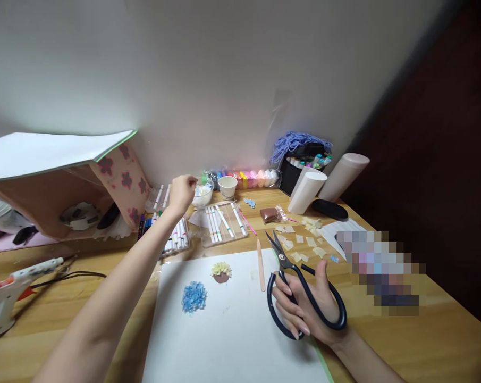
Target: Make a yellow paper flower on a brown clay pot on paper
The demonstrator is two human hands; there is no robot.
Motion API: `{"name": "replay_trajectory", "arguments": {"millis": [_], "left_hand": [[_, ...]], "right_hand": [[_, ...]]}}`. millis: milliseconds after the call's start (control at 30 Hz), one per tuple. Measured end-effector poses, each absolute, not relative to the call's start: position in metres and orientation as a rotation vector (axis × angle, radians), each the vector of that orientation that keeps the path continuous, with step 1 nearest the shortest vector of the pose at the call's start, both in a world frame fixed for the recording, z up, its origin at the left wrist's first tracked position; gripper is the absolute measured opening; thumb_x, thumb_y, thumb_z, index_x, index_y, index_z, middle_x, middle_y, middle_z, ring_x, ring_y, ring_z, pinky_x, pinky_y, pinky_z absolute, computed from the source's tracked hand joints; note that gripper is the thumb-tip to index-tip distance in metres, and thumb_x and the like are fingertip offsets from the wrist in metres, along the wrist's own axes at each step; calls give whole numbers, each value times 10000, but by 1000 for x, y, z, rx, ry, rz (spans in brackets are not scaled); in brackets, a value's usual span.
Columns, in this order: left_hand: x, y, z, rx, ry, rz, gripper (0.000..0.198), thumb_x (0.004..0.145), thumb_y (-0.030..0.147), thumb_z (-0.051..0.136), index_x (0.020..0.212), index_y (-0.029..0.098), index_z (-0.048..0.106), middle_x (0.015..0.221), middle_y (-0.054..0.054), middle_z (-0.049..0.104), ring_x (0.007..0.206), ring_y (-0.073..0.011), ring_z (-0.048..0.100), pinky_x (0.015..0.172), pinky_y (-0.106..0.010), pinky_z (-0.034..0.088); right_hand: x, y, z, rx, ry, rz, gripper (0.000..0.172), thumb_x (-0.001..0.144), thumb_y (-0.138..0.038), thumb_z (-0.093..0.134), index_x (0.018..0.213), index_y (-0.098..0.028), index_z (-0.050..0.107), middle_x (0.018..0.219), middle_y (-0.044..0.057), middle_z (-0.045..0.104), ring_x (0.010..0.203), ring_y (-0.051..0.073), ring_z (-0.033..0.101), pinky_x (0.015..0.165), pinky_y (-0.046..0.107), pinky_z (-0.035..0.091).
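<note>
My left hand [182, 192] reaches to the back of the table, its fingers pinched together beside a clear bowl [202, 197] of pale and bluish bits. Whatever the fingers hold is too small to make out. My right hand [307, 311] is wrapped through the black handles of a pair of scissors [281, 257], the blades pointing up and slightly apart. Between my arms lies a white sheet [232, 346]. On it sit a mound of blue crumbled pieces [194, 297] and a brown half-round shape [221, 277] topped with pale yellow bits [221, 268]. A wooden stick [260, 266] rests by the scissors.
Pale scraps [300, 239] lie scattered beyond the scissors. Behind are a paper cup [227, 187], a case of markers [224, 223], a brown packet [269, 215] and white cylinders [309, 191]. To the left stand a glue gun [23, 282] and a pink box [123, 183].
</note>
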State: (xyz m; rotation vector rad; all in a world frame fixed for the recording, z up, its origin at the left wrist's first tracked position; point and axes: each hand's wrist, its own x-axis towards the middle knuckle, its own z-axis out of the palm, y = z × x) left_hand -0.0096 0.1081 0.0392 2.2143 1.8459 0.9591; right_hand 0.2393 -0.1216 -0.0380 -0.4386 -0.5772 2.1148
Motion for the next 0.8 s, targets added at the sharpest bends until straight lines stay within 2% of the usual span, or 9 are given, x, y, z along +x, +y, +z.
{"name": "replay_trajectory", "arguments": {"millis": [100, 200, 300, 367, 433, 500, 600, 667, 800], "left_hand": [[-22, 130, 36, 2262, 1846, 850, 335, 703, 19, 443, 873, 112, 716, 976, -147, 697, 962, -251, 625, 859, -315, 447], [-27, 122, 36, 2305, 1824, 842, 389, 718, 5, 406, 955, 120, 692, 1097, -134, 647, 1064, -231, 566, 942, -315, 399], [-30, 86, 38, 2331, 1804, 883, 340, 808, 106, 394, 1027, 128, 654, 1091, -127, 608, 1064, -233, 532, 946, -347, 387], [-26, 52, 37, 2389, 1679, 890, 267, 835, 195, 432, 974, 139, 653, 983, -105, 603, 955, -224, 549, 875, -347, 415], [-17, 21, 31, 2445, 1451, 726, 227, 841, 274, 477, 908, 160, 661, 924, -80, 597, 904, -212, 545, 836, -335, 418], [-1, -3, 20, 2471, 1255, 505, 230, 837, 335, 509, 864, 174, 670, 903, -76, 601, 893, -213, 544, 800, -320, 418], [29, -20, 4, 2487, 1142, 256, 224, 823, 333, 534, 878, 165, 671, 908, -91, 625, 872, -222, 557, 711, -294, 415], [47, -22, -3, 2515, 1109, 167, 219, 781, 331, 589, 877, 153, 673, 911, -101, 640, 871, -236, 567, 685, -291, 409], [68, -23, -11, 2543, 1083, 60, 180, 714, 307, 639, 817, 166, 683, 848, -92, 668, 809, -237, 589, 646, -287, 396]], "right_hand": [[240, -121, -38, -500, -591, 2103, 830, 597, -861, -27, 664, -183, 447, 445, -62, 353, 276, 54, 257, 321, 207, 357], [245, -119, -36, -585, -636, 2047, 823, 590, -871, -5, 657, -185, 444, 450, -66, 340, 287, 52, 261, 343, 211, 359], [255, -116, -32, -708, -733, 1939, 825, 553, -902, 34, 658, -193, 442, 466, -65, 344, 307, 61, 292, 387, 240, 387], [263, -114, -31, -815, -854, 1835, 832, 527, -925, 84, 678, -197, 456, 488, -52, 377, 344, 85, 357, 444, 283, 428], [271, -112, -32, -960, -1006, 1721, 820, 517, -940, 185, 710, -198, 477, 508, -38, 418, 393, 116, 421, 501, 324, 452], [277, -111, -33, -1175, -1172, 1547, 728, 578, -890, 340, 749, -198, 490, 522, -35, 440, 428, 130, 447, 498, 308, 430], [281, -112, -32, -1559, -1454, 1144, 464, 733, -667, 507, 786, -207, 497, 573, -32, 482, 484, 129, 459, 493, 258, 372], [281, -112, -29, -1766, -1618, 902, 343, 790, -555, 512, 759, -214, 495, 609, -20, 528, 538, 141, 487, 523, 253, 358], [280, -111, -20, -2095, -1761, 583, 294, 814, -492, 474, 707, -219, 494, 635, 11, 604, 581, 175, 535, 521, 253, 313]]}}
